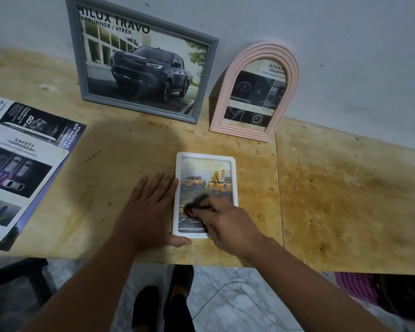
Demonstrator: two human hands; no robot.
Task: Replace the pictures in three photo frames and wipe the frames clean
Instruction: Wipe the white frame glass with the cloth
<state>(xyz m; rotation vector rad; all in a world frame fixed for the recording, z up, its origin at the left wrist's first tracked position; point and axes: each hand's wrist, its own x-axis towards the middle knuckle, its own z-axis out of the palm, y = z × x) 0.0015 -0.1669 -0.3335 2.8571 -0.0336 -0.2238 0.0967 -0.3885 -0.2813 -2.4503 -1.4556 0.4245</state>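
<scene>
The right hand (pixel 222 220) is pinched around a small dark cloth (pixel 197 204), pressing it onto the glass of the white frame (pixel 234 178), which lies flat on the wooden table (pixel 321 188) just below the middle of the picture. The cloth sits on the lower half of the glass, over the yellow truck picture. The left hand (pixel 149 209) grasps nothing: it lies open and flat on the table against the frame's left edge, thumb curling round the lower left corner, so it pins the frame in place.

To wipe well from here, I judge that the left palm should keep its sideways pressure so the light frame does not skid, while the cloth travels in overlapping strokes up to the untouched upper half and then round the white border, corners included. Light, even pressure is probably enough; pushing hard near the edge could tip the frame.

In the upper part of the picture, the grey frame (pixel 82 75) and the pink arched frame (pixel 222 97) stand leaning on the wall, both holding pictures. Loose brochures (pixel 22 168) lie at the left edge.
</scene>
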